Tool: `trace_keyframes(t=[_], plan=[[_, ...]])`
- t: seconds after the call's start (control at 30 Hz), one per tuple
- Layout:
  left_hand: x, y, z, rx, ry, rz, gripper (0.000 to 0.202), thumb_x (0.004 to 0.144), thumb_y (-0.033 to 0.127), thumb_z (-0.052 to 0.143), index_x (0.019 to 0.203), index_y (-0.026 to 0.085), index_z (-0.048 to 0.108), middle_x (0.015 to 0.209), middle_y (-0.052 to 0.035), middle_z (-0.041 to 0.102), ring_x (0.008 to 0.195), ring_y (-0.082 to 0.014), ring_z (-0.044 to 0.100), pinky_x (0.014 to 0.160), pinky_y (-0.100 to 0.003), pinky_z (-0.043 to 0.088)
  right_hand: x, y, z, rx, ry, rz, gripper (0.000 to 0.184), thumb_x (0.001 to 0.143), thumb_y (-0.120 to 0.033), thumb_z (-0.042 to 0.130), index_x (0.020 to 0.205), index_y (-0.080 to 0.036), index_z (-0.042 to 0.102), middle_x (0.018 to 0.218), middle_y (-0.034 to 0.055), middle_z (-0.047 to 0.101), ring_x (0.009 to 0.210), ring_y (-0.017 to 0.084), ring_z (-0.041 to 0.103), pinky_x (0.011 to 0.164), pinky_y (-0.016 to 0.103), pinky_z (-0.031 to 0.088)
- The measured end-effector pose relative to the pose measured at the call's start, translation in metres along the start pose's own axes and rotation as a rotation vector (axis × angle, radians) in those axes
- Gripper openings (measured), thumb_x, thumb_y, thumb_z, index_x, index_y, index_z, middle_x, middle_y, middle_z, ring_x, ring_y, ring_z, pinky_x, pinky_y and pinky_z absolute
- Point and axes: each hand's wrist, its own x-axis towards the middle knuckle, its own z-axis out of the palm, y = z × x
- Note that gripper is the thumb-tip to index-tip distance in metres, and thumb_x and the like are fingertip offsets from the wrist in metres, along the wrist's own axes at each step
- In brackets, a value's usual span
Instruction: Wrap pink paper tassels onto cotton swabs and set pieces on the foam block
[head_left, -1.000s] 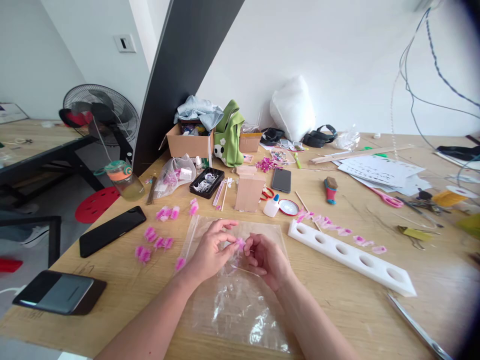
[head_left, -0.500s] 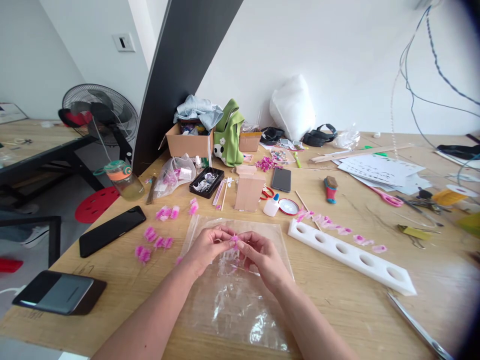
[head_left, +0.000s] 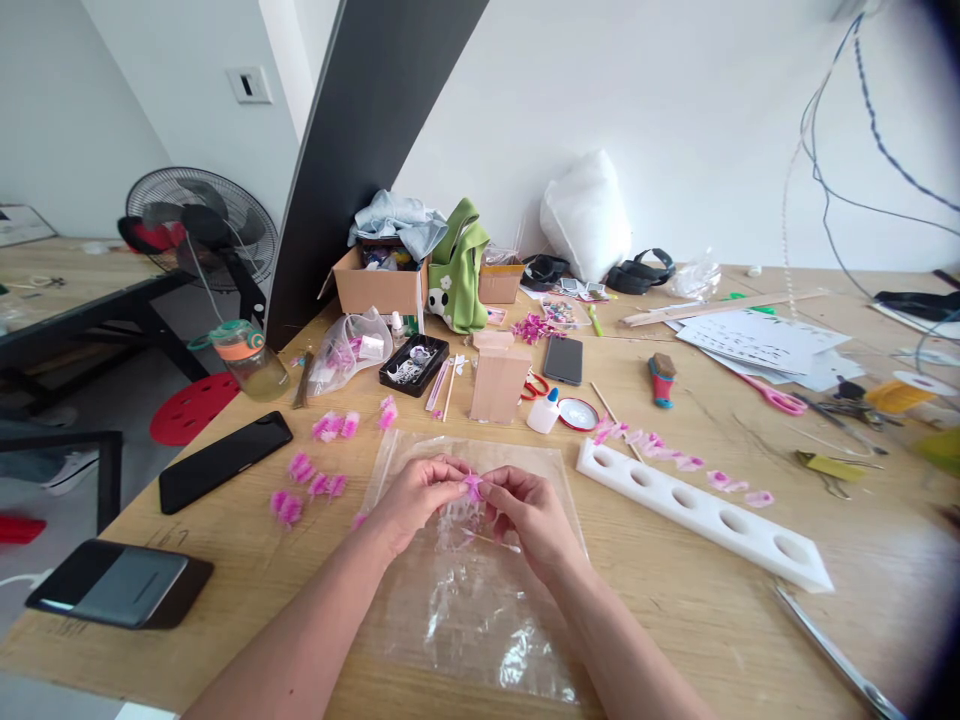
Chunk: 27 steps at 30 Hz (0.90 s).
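Observation:
My left hand (head_left: 415,498) and my right hand (head_left: 527,512) meet over a clear plastic bag (head_left: 480,610) lying flat on the wooden table (head_left: 675,600). Both pinch one small pink flower piece (head_left: 473,487) between thumb and fingertips. A thin stick (head_left: 491,541) hangs below my right hand. Several loose pink pieces (head_left: 307,485) lie to the left of the bag, and more pink pieces (head_left: 660,450) lie in a row to the right.
A white foam strip with round holes (head_left: 705,513) lies right of my hands. Two black phones (head_left: 223,460) (head_left: 120,584) lie at the left. Behind stand a small wooden box (head_left: 497,380), a glue bottle (head_left: 544,412), a cardboard box (head_left: 377,283) and a green bag (head_left: 460,268). Papers (head_left: 757,343) and scissors (head_left: 774,398) lie at the right.
My hands have closed together on the pink piece and lifted it slightly; a second ago my left fingers were spread and the hands were a little apart.

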Motion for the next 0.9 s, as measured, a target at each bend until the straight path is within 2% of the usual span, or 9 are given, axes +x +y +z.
trace_keyframes(t=[0.2, 0.33, 0.4, 0.57, 0.73, 0.9], plan=[[0.0002, -0.0007, -0.0004, -0.036, 0.0, -0.025, 0.018, 0.068, 0.032, 0.07, 0.067, 0.013, 0.073, 0.105, -0.0078, 0.064, 0.061, -0.0081, 0.044, 0.055, -0.024, 0.03, 0.0, -0.0013, 0.0005, -0.015, 0.019, -0.019, 0.03, 0.063, -0.042, 0.076, 0.067, -0.015, 0.066, 0.051, -0.002, 0.056, 0.041, 0.008, 0.045, 0.036, 0.02, 0.038], [-0.0013, 0.0014, -0.0001, -0.027, -0.025, -0.008, 0.031, 0.071, 0.043, 0.072, 0.061, 0.013, 0.07, 0.1, -0.0072, 0.064, 0.058, -0.007, 0.042, 0.053, -0.024, 0.029, 0.0002, -0.0005, 0.0003, -0.053, 0.027, -0.04, 0.027, 0.064, -0.041, 0.074, 0.068, -0.015, 0.066, 0.05, -0.0025, 0.055, 0.04, 0.008, 0.045, 0.035, 0.02, 0.039], [-0.0021, 0.0029, 0.0007, -0.007, -0.018, -0.001, 0.032, 0.07, 0.045, 0.074, 0.063, 0.014, 0.071, 0.099, -0.0072, 0.065, 0.061, -0.0086, 0.046, 0.055, -0.024, 0.032, 0.0004, 0.0003, 0.0003, -0.069, 0.034, -0.053, 0.026, 0.065, -0.04, 0.073, 0.067, -0.015, 0.066, 0.051, -0.0026, 0.055, 0.04, 0.008, 0.045, 0.035, 0.021, 0.04], [-0.0021, 0.0031, 0.0023, 0.006, 0.007, -0.004, 0.026, 0.063, 0.04, 0.081, 0.069, 0.015, 0.075, 0.1, -0.008, 0.065, 0.078, -0.0155, 0.056, 0.065, -0.025, 0.041, 0.0009, 0.0017, 0.0005, -0.091, 0.039, -0.078, 0.027, 0.065, -0.041, 0.073, 0.067, -0.016, 0.066, 0.052, -0.0021, 0.055, 0.039, 0.008, 0.044, 0.035, 0.022, 0.04], [-0.0007, 0.0013, 0.0021, -0.01, 0.024, -0.015, 0.016, 0.063, 0.03, 0.078, 0.067, 0.015, 0.075, 0.1, -0.0079, 0.064, 0.077, -0.0155, 0.057, 0.068, -0.027, 0.043, -0.0002, 0.0005, 0.0009, -0.103, 0.038, -0.063, 0.026, 0.066, -0.041, 0.072, 0.067, -0.016, 0.065, 0.051, -0.0024, 0.055, 0.04, 0.008, 0.044, 0.036, 0.022, 0.04], [0.0, 0.0002, 0.0016, 0.006, 0.038, -0.016, 0.015, 0.063, 0.029, 0.077, 0.066, 0.015, 0.075, 0.099, -0.0076, 0.065, 0.079, -0.0162, 0.058, 0.069, -0.028, 0.042, -0.0028, -0.0027, 0.0011, -0.067, 0.02, -0.049, 0.027, 0.069, -0.043, 0.07, 0.07, -0.016, 0.064, 0.054, -0.002, 0.054, 0.048, 0.011, 0.049, 0.038, 0.021, 0.041]])
